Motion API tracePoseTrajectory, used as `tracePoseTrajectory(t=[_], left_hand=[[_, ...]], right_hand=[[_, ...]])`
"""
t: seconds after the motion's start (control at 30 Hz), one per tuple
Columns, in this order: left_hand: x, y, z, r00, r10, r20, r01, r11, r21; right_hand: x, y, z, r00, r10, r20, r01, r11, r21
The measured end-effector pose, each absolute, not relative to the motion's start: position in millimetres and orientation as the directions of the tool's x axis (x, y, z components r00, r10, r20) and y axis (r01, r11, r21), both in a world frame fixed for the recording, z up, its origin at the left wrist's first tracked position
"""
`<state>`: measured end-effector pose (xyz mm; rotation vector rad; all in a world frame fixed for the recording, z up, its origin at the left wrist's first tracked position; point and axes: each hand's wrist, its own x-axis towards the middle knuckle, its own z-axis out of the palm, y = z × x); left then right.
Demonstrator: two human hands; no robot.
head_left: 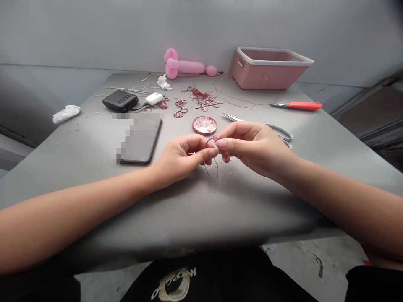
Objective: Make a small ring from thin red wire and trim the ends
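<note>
My left hand (189,156) and my right hand (248,144) meet above the middle of the grey table. Between them is a small ring of dark red cord (208,141) with a pink bead (215,138) on it. My left thumb and fingers pinch the cord, and two loose ends hang below. On the other side, my right thumb and forefinger close on the ring beside the bead. Just beyond sits a round red-rimmed lid (205,125) holding pale and pink beads. Scissors (281,132) lie partly hidden behind my right hand.
Finished-looking cord rings (180,112) and a heap of cut red cord (201,95) lie farther back. A phone (141,138), black device (120,100) and white case (154,99) are left. A pink basket (267,75), red-handled cutter (304,105) and pink balloon (189,66) stand behind.
</note>
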<state>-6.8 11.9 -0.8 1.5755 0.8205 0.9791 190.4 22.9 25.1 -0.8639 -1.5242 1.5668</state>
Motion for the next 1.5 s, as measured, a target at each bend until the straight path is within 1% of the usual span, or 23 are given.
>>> tracePoseTrajectory(t=[0.07,0.17,0.23,0.3,0.4,0.57,0.63,0.8,1.03,1.1,1.2,1.33,1.5], left_hand=[[-6,11,0,0.466,0.873,0.146,0.021,-0.175,0.984],[-6,11,-1,0.524,0.845,0.104,0.055,-0.156,0.986],[-6,11,-1,0.547,0.831,0.103,0.073,-0.17,0.983],[-6,10,-1,0.545,0.829,0.124,0.066,-0.191,0.979],[-5,6,3,0.548,0.829,0.113,0.098,-0.197,0.975],[-1,-3,8,0.57,0.815,0.109,0.136,-0.224,0.965],[0,-3,8,0.558,0.823,0.106,0.133,-0.215,0.968],[0,0,4,0.489,0.864,0.118,0.067,-0.172,0.983],[-1,1,4,0.478,0.864,0.156,0.077,-0.219,0.973],[-1,1,3,0.437,0.884,0.164,0.038,-0.201,0.979],[-2,1,1,0.398,0.906,0.146,-0.065,-0.131,0.989],[-3,-1,0,0.428,0.895,0.126,-0.177,-0.053,0.983],[-3,-1,-1,0.437,0.896,0.075,-0.157,-0.005,0.988]], right_hand=[[192,25,28,-0.522,0.852,-0.04,-0.066,-0.087,-0.994],[194,28,33,-0.603,0.771,-0.204,0.02,-0.242,-0.97],[195,30,34,-0.645,0.716,-0.266,0.073,-0.288,-0.955],[195,30,34,-0.661,0.706,-0.253,0.061,-0.286,-0.956],[193,25,32,-0.644,0.738,-0.205,-0.006,-0.272,-0.962],[185,11,33,-0.642,0.711,-0.285,-0.049,-0.409,-0.911],[184,9,33,-0.62,0.729,-0.289,-0.085,-0.428,-0.9],[183,12,29,-0.565,0.786,-0.25,-0.188,-0.417,-0.889],[184,14,25,-0.551,0.808,-0.21,-0.205,-0.374,-0.905],[184,16,24,-0.523,0.833,-0.182,-0.24,-0.349,-0.906],[183,18,21,-0.48,0.871,-0.104,-0.295,-0.272,-0.916],[182,17,20,-0.521,0.852,-0.049,-0.261,-0.213,-0.942],[183,14,24,-0.536,0.844,-0.012,-0.21,-0.147,-0.967]])
